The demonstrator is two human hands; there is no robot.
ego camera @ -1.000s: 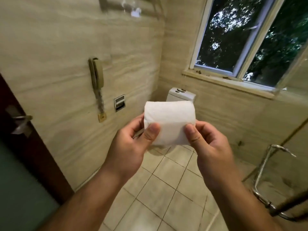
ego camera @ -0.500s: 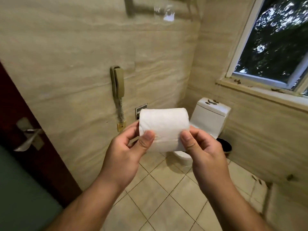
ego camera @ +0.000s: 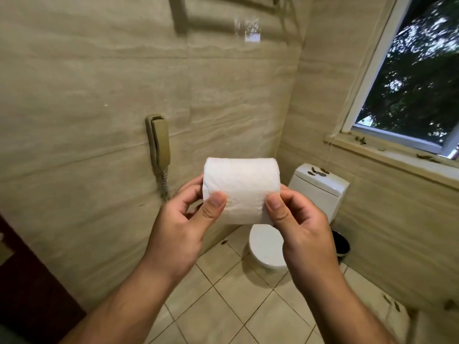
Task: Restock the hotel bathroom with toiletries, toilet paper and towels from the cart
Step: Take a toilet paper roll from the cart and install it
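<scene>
Forearms are reaching forward from the bottom of the view, bare and side by side, converging on a toilet paper roll (ego camera: 241, 192) that is being held in mid-air in front of the wall (ego camera: 99, 95). The roll is lying on its side, its axis running left to right, with what looks like a loose sheet hanging down its front.

The left hand (ego camera: 183, 227) is gripping the roll's left end. Its thumb (ego camera: 214, 204) is pressing flat against the lower front of the paper, nail facing the camera, while its fingers (ego camera: 192, 186) are curling round behind the roll. The right hand (ego camera: 300, 227) is grasping the right end the same way, its thumb (ego camera: 275, 207) pinching the lower right edge of the sheet and its other fingers wrapping behind, mostly hidden by the paper. Both wrists are angling slightly inward, palms facing each other. The roll is touching nothing but these two hands.

Beyond them a white toilet (ego camera: 320, 187) is standing in the corner with its lid down and small dark bits lying on its tank. A dark bin (ego camera: 341, 243) is sitting just beside it, partly hidden by the right hand. A beige wall phone (ego camera: 159, 142) is hanging on the wall, its coiled cord dangling. A window (ego camera: 417, 83) is showing dark foliage above a littered sill (ego camera: 397, 157), and pale floor tiles (ego camera: 236, 306) are running underneath.
</scene>
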